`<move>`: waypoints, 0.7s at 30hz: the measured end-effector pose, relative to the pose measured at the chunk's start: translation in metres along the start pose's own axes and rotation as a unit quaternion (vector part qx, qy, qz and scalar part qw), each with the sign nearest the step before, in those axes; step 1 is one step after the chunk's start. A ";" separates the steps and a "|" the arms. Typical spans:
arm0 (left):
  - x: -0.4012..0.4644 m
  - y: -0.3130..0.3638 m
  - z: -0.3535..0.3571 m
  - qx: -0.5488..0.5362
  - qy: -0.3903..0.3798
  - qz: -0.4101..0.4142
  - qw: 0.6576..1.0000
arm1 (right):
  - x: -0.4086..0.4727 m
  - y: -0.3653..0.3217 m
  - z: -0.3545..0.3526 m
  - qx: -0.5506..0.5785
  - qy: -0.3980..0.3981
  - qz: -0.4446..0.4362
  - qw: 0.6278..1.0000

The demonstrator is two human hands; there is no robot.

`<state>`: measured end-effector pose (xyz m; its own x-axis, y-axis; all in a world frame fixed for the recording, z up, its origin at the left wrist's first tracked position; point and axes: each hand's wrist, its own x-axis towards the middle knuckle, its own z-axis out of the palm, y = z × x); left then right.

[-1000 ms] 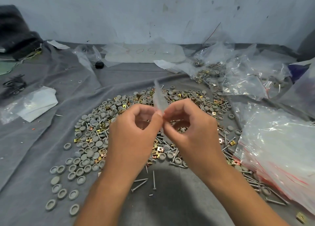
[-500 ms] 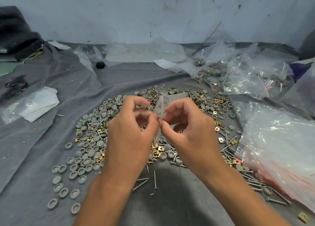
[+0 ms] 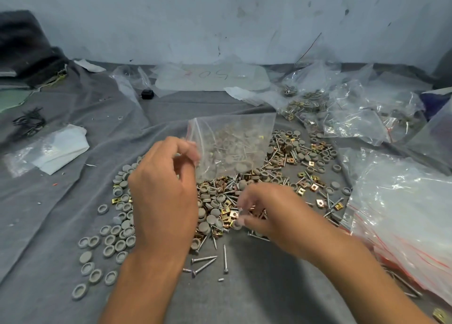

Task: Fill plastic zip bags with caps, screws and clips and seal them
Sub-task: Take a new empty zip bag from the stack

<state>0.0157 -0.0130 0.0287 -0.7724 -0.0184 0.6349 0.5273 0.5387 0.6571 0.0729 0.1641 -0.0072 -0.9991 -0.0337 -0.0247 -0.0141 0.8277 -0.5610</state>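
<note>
Nearest the front edge of the desk (image 3: 49,262), a few loose screws (image 3: 204,262) lie on the grey cloth just short of the main heap. Just beyond them the right hand (image 3: 276,216) dips into the heap, its fingers (image 3: 241,222) curled and pinching what looks like a small grey cap (image 3: 236,224), though motion blur hides the detail. To its left the left hand (image 3: 163,196) is raised, thumb and fingertips pinching the near left corner of a clear zip bag (image 3: 234,145), held up over the middle of the heap of caps, screws and brass clips (image 3: 226,212). The bag is thin, limp and slippery, so it is best held by the stiffer zip strip. Sharp screw tips could puncture it. Filled bags (image 3: 362,120) lie toward the far right corner.
</note>
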 end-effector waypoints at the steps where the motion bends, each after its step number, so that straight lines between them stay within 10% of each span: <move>1: 0.000 0.000 -0.001 0.007 -0.004 0.011 1.000 | 0.000 0.002 0.004 -0.062 -0.011 0.001 0.998; 9: -0.001 -0.001 0.001 0.027 -0.045 0.051 0.997 | -0.002 -0.010 0.009 -0.143 0.002 0.013 0.990; 16: 0.001 -0.002 -0.001 0.028 0.103 0.099 0.989 | -0.003 -0.010 0.009 -0.157 0.010 -0.001 0.987; 21: -0.005 -0.003 0.003 0.080 -0.042 0.072 0.993 | -0.002 0.004 0.012 -0.127 0.015 -0.035 0.991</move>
<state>0.0166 -0.0115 0.0224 -0.7236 0.1355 0.6768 0.5766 0.6576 0.4849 0.0756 0.1607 -0.0198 -0.9961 -0.0819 0.0331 -0.0882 0.9382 -0.3346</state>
